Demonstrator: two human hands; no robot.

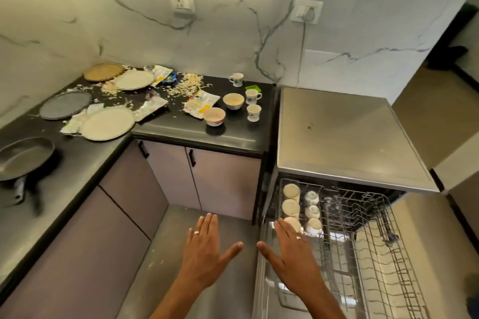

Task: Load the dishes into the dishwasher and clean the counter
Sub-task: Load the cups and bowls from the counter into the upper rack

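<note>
Black L-shaped counter (181, 134), crumb-strewn, at 11 o'clock; open dishwasher (344, 215) at 3 o'clock; left hand (204, 251) and right hand (293, 254) spread flat, holding nothing.

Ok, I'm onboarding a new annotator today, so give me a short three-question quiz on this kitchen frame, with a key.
1. True or false: the left hand and right hand each grip a dish.
2. How many cups stand on the counter near its right end?
3. Which rack of the dishwasher holds dishes already? A) upper rack B) lower rack C) neither

Key: 1 false, both are flat and hold nothing. 2 three: far cup, middle cup, near cup. 3 A.
</note>
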